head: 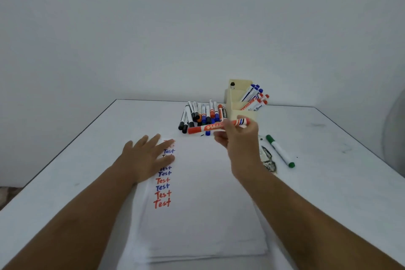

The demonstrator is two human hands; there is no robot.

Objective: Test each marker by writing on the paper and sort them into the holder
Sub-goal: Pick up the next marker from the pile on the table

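My right hand [237, 138] grips a capped red marker [206, 127], held level above the far edge of the paper [203, 215], cap pointing left. My left hand [145, 155] lies flat with straight fingers on the paper's upper left, covering part of a column of red, blue and black "Test" words [163, 186]. Behind the red marker lies a pile of several loose markers [202, 114]. The cream holder [237, 98] stands at the back with several blue and red markers leaning out of its right side and a black one in its rear compartment.
A green marker [280, 151] lies alone on the white table [317, 138] right of the paper, beside a dark smudged patch [268, 159]. The table's left edge runs diagonally; a plain wall rises behind.
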